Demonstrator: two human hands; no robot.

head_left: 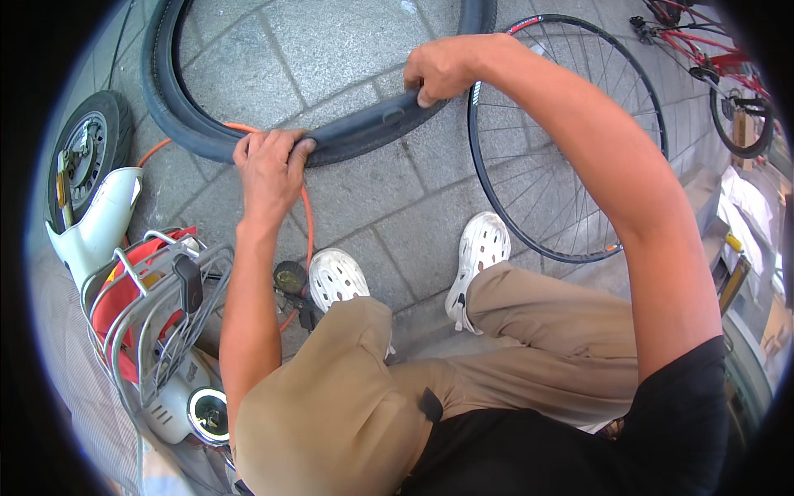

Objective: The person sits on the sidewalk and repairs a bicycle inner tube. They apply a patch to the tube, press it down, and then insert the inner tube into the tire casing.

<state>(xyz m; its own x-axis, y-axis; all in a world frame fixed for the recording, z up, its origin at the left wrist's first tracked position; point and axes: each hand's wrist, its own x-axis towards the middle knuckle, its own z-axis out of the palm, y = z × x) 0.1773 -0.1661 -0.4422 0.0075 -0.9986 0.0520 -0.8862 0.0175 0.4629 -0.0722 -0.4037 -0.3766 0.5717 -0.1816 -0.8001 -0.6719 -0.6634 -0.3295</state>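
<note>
A large black bicycle tire (178, 124) lies on the paving ahead of me, its upper part cut off by the picture's edge. On its near side the wall bulges, and a smooth dark rubber surface (364, 126) shows there, perhaps an inner tube. My left hand (271, 169) is closed over the near-left stretch, fingers over the top and thumb along the edge. Farther right, my right hand (442, 70) grips the tire, with its thumb and bent fingers at the rim edge. What lies beneath my fingers is hidden.
A spoked bicycle wheel (571, 136) lies to the right. An orange hose (309, 223) runs beneath the tire to a round gauge (289, 278). Left are a small wheel (89, 157) and a wire basket (153, 306) with red contents. A red bicycle (719, 62) stands far right.
</note>
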